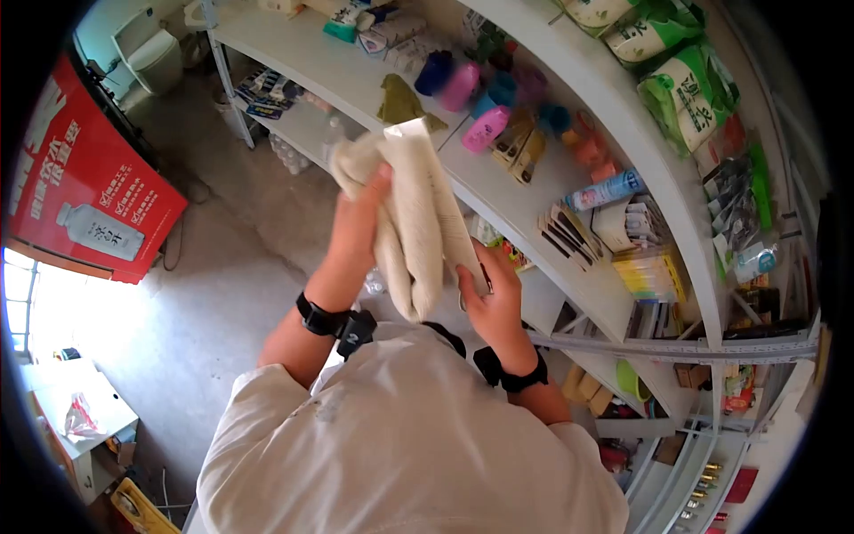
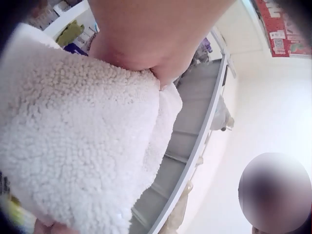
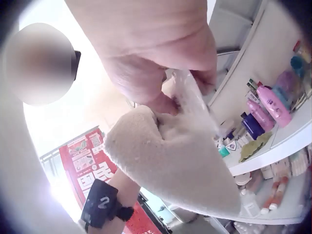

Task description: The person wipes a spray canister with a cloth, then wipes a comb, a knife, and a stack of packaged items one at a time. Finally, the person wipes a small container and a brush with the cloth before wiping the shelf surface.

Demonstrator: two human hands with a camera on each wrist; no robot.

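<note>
A folded cream fleecy cloth is held up in front of the chest, over the floor beside the shelves. My left hand grips its left side, thumb on the near face. In the left wrist view the nubbly pile of the cloth fills much of the frame, and the fingers are hidden behind it. My right hand pinches the lower end of a flat, pale wrapper along the cloth's right side. Up close in the right wrist view, this wrapper looks like clear plastic.
A long shelf runs ahead and right, bearing pink bottles, a spray can and green packs. To the left are a red poster panel and a white desk. A toilet stands far back.
</note>
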